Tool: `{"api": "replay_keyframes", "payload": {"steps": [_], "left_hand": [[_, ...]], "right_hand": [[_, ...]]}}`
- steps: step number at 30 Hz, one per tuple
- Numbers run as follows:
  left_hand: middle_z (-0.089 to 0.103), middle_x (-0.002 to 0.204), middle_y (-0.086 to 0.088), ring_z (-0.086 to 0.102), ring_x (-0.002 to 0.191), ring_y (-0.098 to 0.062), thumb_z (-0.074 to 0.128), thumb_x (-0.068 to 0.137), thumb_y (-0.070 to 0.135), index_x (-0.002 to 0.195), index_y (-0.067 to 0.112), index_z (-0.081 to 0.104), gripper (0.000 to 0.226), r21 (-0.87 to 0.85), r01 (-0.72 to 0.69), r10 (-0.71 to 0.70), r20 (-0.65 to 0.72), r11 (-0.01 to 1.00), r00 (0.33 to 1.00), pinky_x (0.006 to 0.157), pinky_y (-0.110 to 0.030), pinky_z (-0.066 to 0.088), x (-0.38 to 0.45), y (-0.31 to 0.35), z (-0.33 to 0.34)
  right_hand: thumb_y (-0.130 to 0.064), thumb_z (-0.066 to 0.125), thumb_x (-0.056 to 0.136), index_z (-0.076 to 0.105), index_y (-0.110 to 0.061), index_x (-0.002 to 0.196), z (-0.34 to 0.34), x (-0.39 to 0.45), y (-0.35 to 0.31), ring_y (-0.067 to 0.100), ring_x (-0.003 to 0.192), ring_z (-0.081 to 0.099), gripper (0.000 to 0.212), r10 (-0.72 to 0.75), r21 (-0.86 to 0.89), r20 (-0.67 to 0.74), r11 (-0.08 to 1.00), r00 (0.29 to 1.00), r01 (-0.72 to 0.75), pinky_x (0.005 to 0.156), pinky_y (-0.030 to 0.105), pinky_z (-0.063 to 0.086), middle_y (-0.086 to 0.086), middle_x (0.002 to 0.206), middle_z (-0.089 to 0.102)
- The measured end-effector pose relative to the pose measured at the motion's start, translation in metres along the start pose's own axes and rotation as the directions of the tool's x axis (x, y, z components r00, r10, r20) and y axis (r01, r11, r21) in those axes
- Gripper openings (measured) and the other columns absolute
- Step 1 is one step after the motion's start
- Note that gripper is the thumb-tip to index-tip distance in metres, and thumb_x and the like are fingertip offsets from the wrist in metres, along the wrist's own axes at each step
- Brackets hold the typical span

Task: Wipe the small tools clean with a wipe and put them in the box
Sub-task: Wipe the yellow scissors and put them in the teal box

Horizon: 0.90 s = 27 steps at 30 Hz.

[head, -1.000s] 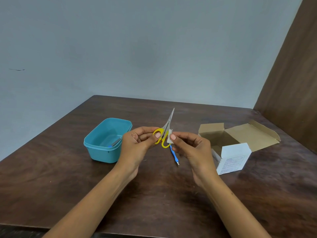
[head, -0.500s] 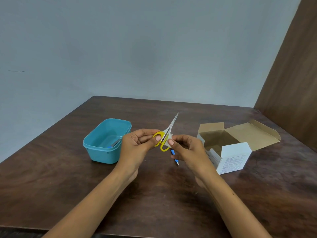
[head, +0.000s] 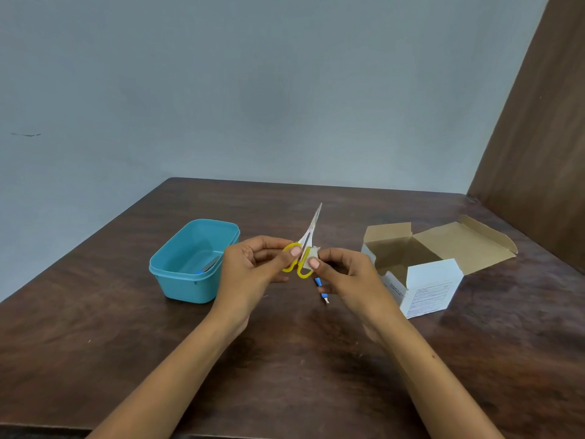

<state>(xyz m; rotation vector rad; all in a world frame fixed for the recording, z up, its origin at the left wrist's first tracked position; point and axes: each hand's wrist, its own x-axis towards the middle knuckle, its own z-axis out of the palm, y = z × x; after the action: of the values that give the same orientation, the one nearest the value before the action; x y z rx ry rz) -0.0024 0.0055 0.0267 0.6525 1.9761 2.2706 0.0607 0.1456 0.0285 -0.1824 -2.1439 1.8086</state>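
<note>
While pinching yellow-handled scissors (head: pixel 304 248) at the loops, left hand (head: pixel 253 267) at 9 o'clock, right hand (head: pixel 346 274) at 3 pinching small wipe (head: pixel 311 253) against them; blades aimed toward 12

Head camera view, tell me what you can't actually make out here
- Wipe: only a white corner shows; the right hand covers the rest.
- Blue-handled tool on the table: its upper end is behind the right hand.
- Item inside the teal box: partly hidden by the near wall, too small to identify.
- Print on the white carton: too small to read.
</note>
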Motion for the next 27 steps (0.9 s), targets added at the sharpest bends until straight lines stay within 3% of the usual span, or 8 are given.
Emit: {"api": "replay_keyframes", "payload": {"steps": [6, 10, 15, 23, 27], "left_hand": [[0.075, 0.074, -0.009, 0.07, 0.067, -0.014, 0.075, 0.072, 0.008, 0.087, 0.003, 0.072, 0.016, -0.005, 0.032, -0.032, 0.006, 0.999, 0.999, 0.06, -0.023, 0.058, 0.001, 0.0008, -0.0016], [0.075, 0.072, -0.007, 0.07, 0.066, -0.014, 0.076, 0.071, 0.007, 0.084, 0.005, 0.072, 0.013, -0.007, 0.032, -0.032, 0.007, 0.999, 0.999, 0.061, -0.024, 0.058, 0.0012, 0.0009, -0.0015], [0.075, 0.073, -0.007, 0.072, 0.068, -0.014, 0.075, 0.073, 0.006, 0.085, 0.003, 0.072, 0.013, -0.001, 0.033, -0.033, -0.002, 0.999, 0.999, 0.062, -0.025, 0.059, 0.0004, 0.0014, -0.0009], [0.075, 0.073, -0.007, 0.072, 0.066, -0.013, 0.075, 0.073, 0.006, 0.085, 0.004, 0.072, 0.012, -0.029, 0.043, -0.044, -0.014, 0.999, 0.999, 0.059, -0.023, 0.058, -0.0009, 0.0039, -0.0015], [0.075, 0.073, -0.008, 0.071, 0.067, -0.015, 0.075, 0.073, 0.005, 0.085, 0.002, 0.071, 0.013, -0.013, 0.034, -0.034, -0.013, 0.999, 0.999, 0.06, -0.024, 0.058, -0.0008, 0.0036, -0.0015]], "right_hand": [[-0.006, 0.073, 0.078, 0.073, -0.022, 0.091, -0.0011, 0.0009, 0.0011, 0.013, 0.079, 0.068, 0.02, -0.075, 0.092, -0.102, 0.992, 0.992, 0.084, 0.072, 0.024, 0.057, -0.007, 0.081, 0.074], [-0.005, 0.081, 0.068, 0.07, -0.022, 0.092, -0.0027, 0.0015, 0.0003, 0.008, 0.084, 0.068, 0.031, -0.272, -0.111, -0.212, 0.961, 0.939, 0.253, 0.076, 0.021, 0.055, -0.007, 0.087, 0.071], [-0.007, 0.079, 0.071, 0.07, -0.024, 0.079, 0.0002, -0.0003, 0.0013, 0.006, 0.075, 0.068, 0.022, -0.399, -0.278, -0.228, 0.901, 0.888, 0.334, 0.069, 0.021, 0.055, -0.009, 0.078, 0.072], [-0.008, 0.073, 0.078, 0.075, -0.011, 0.086, -0.005, 0.0009, 0.0005, 0.01, 0.071, 0.069, 0.009, -0.14, 0.082, -0.181, 0.984, 0.973, 0.157, 0.063, 0.021, 0.053, 0.004, 0.079, 0.075], [-0.014, 0.069, 0.082, 0.074, -0.011, 0.09, -0.003, 0.0015, -0.0008, 0.012, 0.081, 0.069, 0.01, -0.051, 0.088, -0.094, 0.994, 0.994, 0.059, 0.065, 0.022, 0.057, 0.004, 0.083, 0.075]]}}
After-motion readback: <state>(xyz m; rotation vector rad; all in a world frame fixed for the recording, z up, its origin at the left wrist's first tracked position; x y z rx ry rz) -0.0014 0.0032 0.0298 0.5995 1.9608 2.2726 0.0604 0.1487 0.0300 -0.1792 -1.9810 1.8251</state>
